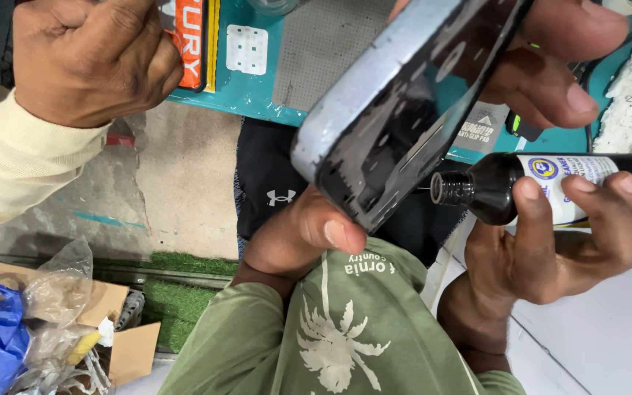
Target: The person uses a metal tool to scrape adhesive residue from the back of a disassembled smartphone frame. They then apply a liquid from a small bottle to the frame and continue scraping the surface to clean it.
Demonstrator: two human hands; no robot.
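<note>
Holding a phone [404, 102] in the left hand [433, 132], right hand [572, 234] gripping a bottle [506, 186] beside a teal mat [257, 88].

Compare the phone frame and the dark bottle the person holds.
The phone frame is flat, wide and grey-edged, tilted steeply in the left hand; the dark bottle is round and narrow, lying sideways in the right hand. The frame is bare; the bottle carries a white label. The bottle's uncapped mouth points at the frame. Both are held off the table.
</note>
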